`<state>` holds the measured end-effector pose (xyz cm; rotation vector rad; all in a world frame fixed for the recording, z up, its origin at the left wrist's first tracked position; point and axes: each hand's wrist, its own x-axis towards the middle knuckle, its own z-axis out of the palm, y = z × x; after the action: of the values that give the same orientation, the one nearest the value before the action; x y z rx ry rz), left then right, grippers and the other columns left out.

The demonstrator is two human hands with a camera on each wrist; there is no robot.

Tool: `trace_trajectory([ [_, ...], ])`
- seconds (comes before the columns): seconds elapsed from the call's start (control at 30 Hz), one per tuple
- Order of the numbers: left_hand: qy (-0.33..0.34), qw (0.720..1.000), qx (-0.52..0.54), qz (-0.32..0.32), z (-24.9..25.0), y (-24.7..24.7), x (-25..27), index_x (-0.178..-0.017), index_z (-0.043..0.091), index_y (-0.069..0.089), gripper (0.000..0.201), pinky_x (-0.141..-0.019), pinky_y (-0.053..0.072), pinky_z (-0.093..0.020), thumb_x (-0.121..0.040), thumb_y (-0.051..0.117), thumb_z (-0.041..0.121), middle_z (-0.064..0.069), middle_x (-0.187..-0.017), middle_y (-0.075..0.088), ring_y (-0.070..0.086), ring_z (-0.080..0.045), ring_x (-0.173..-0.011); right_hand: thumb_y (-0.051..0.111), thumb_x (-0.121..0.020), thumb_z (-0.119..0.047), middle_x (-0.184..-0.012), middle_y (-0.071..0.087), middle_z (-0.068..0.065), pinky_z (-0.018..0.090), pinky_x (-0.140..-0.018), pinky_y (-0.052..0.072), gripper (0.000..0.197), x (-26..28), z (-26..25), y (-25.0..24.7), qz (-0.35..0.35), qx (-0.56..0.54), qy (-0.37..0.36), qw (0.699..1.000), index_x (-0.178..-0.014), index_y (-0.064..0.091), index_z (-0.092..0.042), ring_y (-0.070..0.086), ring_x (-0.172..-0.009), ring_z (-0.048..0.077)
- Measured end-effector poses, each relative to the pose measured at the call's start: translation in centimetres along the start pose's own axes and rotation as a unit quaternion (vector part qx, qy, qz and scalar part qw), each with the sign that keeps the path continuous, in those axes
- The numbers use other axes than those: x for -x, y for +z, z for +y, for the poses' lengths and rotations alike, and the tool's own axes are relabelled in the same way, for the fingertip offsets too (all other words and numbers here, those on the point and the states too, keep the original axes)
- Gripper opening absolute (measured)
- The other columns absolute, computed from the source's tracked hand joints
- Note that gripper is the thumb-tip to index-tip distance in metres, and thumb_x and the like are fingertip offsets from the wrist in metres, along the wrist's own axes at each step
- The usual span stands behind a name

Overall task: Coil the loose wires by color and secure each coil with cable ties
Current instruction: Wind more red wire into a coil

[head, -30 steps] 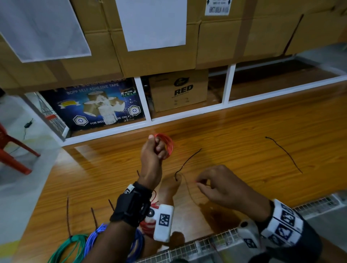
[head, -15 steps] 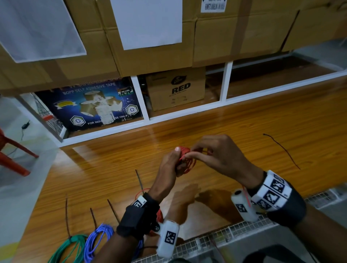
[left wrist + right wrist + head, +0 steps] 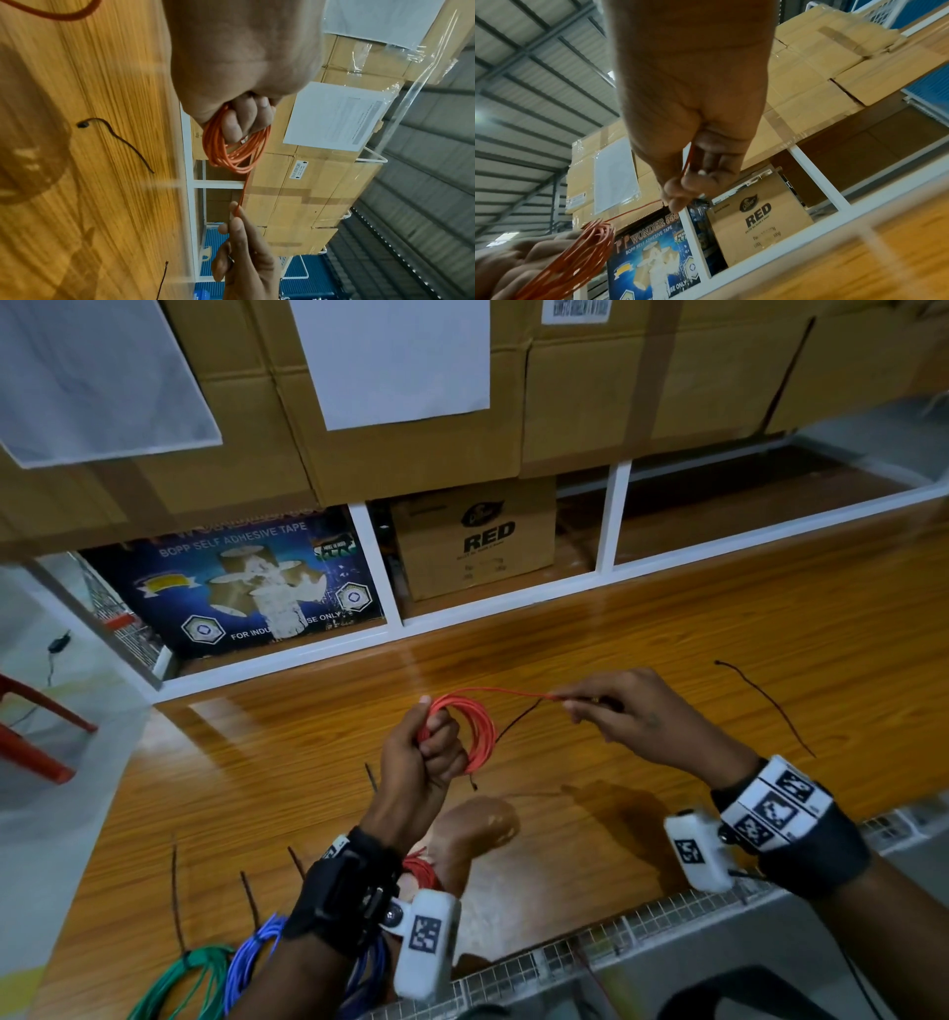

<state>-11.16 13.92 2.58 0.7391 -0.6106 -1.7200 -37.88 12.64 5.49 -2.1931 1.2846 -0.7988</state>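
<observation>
My left hand grips a coil of red wire above the wooden table, fingers curled through the loops. A straight tail of the same wire runs from the coil's top rightward to my right hand, which pinches its end between thumb and fingertips. Black cable ties lie on the table: one below the coil, one at the right, several near the front left. A green wire bundle and a blue one lie at the front left.
White shelf bays behind the table hold a blue tape carton and a brown "RED" box. Large cardboard boxes are stacked above. A wire-mesh edge runs along the table's near side. A red chair stands at the left.
My right hand, at the coil half a second ago, has moved out to the right, drawing the wire's tail straight. The left hand still holds the coil, turned slightly.
</observation>
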Motion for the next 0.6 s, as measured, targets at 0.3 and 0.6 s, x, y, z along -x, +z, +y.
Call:
trace_trajectory([
  [0.3,0.031,0.995,-0.076,0.051,-0.5,-0.5,-1.3,-0.076,0.018,0.046,0.04,-0.041,0.025,-0.021,-0.11,0.034,0.034,0.007,-0.055,0.027,0.019,-0.007,-0.042,0.067,-0.097,-0.02,-0.091,0.068,-0.001,0.03,-0.056,0.05,0.013,1.5,-0.5,3.8,-0.016,0.248,-0.094,0.964,-0.106,0.075,-0.016,0.061,-0.072,0.015],
  [0.6,0.044,0.954,-0.296,-0.019,-1.7,0.9,-0.6,-0.085,0.013,0.047,0.044,-0.052,0.026,-0.026,-0.11,0.026,0.041,0.004,-0.062,0.035,0.029,-0.011,-0.052,0.075,-0.084,-0.013,-0.098,0.06,0.001,0.026,-0.061,0.034,0.022,2.4,-5.8,7.2,-0.165,0.289,-0.15,0.931,-0.104,0.067,-0.014,0.042,-0.076,0.011],
])
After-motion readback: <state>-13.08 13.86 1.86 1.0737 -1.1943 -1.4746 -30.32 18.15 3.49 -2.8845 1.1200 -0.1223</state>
